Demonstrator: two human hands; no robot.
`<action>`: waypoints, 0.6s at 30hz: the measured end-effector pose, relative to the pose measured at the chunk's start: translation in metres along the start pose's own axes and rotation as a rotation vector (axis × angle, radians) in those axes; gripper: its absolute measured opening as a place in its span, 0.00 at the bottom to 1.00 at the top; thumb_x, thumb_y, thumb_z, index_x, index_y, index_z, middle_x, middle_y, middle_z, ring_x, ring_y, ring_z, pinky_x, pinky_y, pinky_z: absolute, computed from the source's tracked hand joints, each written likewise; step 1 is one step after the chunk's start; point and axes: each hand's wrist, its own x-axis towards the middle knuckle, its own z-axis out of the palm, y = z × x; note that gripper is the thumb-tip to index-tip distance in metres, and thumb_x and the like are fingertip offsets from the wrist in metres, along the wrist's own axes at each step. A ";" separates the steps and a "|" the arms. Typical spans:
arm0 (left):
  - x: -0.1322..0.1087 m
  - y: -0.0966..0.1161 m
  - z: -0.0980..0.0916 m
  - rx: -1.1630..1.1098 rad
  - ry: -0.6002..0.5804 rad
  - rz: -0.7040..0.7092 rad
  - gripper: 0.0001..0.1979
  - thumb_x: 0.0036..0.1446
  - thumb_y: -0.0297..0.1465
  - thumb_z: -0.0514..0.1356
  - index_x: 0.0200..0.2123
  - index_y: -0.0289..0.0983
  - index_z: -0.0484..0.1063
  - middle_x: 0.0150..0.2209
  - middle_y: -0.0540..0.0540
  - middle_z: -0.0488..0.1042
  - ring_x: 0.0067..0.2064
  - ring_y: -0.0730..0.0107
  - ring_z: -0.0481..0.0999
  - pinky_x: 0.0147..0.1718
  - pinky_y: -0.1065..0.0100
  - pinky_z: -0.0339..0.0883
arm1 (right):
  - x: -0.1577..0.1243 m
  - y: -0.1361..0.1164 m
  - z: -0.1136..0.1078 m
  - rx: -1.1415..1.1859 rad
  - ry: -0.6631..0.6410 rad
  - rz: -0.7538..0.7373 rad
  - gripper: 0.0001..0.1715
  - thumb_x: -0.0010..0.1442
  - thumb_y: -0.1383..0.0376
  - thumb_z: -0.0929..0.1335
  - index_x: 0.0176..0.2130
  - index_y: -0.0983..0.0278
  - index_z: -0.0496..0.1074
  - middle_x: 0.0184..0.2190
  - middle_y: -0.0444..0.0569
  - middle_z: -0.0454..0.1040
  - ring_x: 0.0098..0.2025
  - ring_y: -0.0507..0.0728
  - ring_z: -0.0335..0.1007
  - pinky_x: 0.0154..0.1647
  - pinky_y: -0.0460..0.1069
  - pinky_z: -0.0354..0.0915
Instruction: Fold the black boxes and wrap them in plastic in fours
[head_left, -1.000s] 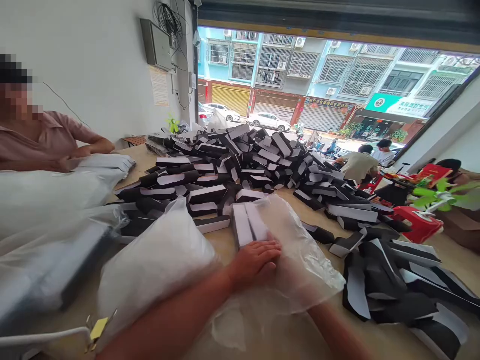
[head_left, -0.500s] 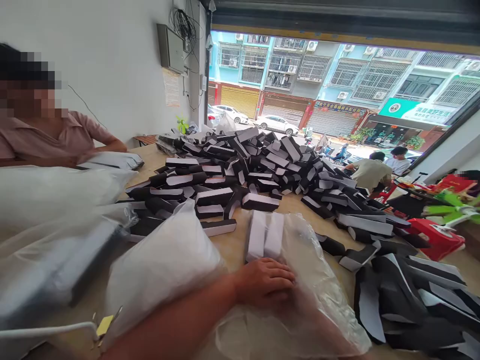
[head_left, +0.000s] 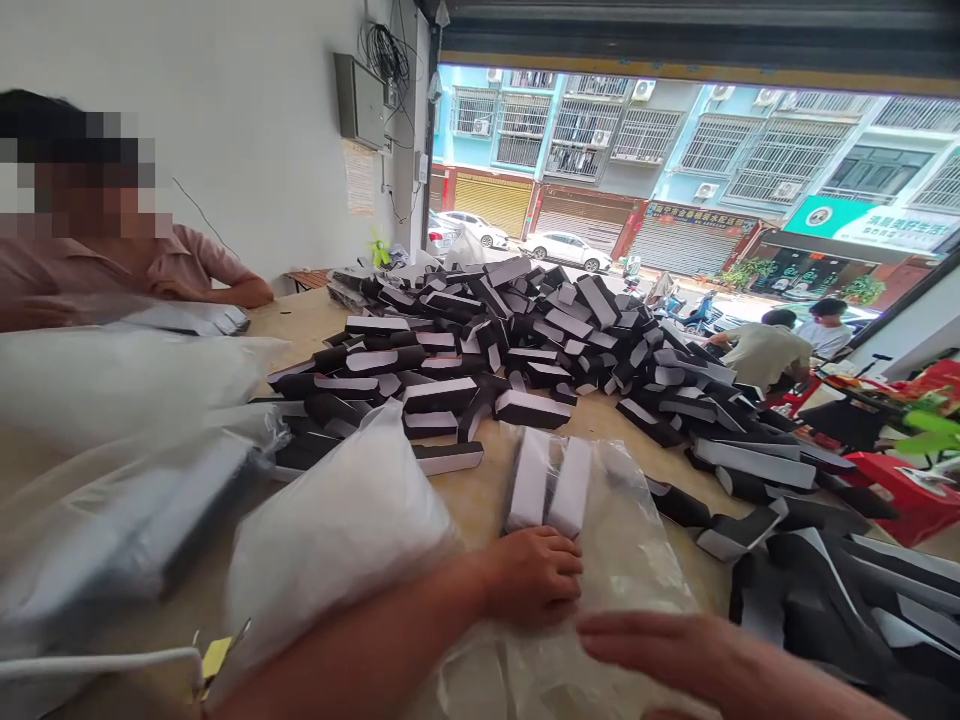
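A clear plastic bag (head_left: 626,560) lies flat on the table in front of me, with two white-faced black cardboard pieces (head_left: 529,480) side by side at its far left part. My left hand (head_left: 532,578) rests on the bag against their near ends, fingers together and curled down on the film. My right hand (head_left: 667,650) hovers over the near part of the bag, fingers stretched out and nothing seen in them; its lower part is cut off by the frame. Left of my forearm stands a puffy white plastic bundle (head_left: 337,520).
A large heap of black-and-white cardboard pieces (head_left: 532,350) covers the table's far side. More pieces (head_left: 847,600) lie at right. Filled plastic bags (head_left: 135,490) lie at left, before a seated person (head_left: 187,265). A white bar (head_left: 97,660) juts in at lower left.
My right hand has come out from the bag's film and is now above it at the lower right. My left hand's fingers have curled more. The view has turned slightly left.
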 end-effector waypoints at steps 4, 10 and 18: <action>-0.001 0.001 0.002 0.000 0.026 0.003 0.11 0.62 0.34 0.59 0.30 0.37 0.77 0.43 0.46 0.82 0.49 0.60 0.79 0.48 0.60 0.70 | 0.110 0.088 0.001 -0.042 -0.203 -0.100 0.16 0.67 0.60 0.66 0.52 0.52 0.77 0.38 0.47 0.82 0.33 0.53 0.79 0.32 0.46 0.72; -0.005 -0.002 0.006 -0.110 0.070 -0.061 0.13 0.66 0.38 0.57 0.42 0.37 0.78 0.47 0.43 0.81 0.54 0.61 0.78 0.52 0.61 0.69 | 0.213 0.178 0.078 -0.196 -0.057 -0.091 0.18 0.59 0.60 0.70 0.42 0.71 0.79 0.35 0.54 0.80 0.38 0.56 0.78 0.37 0.49 0.68; -0.004 -0.004 0.005 -0.194 0.097 -0.088 0.17 0.67 0.39 0.53 0.49 0.35 0.72 0.48 0.41 0.81 0.56 0.60 0.77 0.56 0.60 0.68 | 0.218 0.231 0.161 -0.248 -0.045 -0.008 0.16 0.57 0.62 0.71 0.45 0.68 0.75 0.40 0.55 0.78 0.41 0.58 0.72 0.43 0.52 0.64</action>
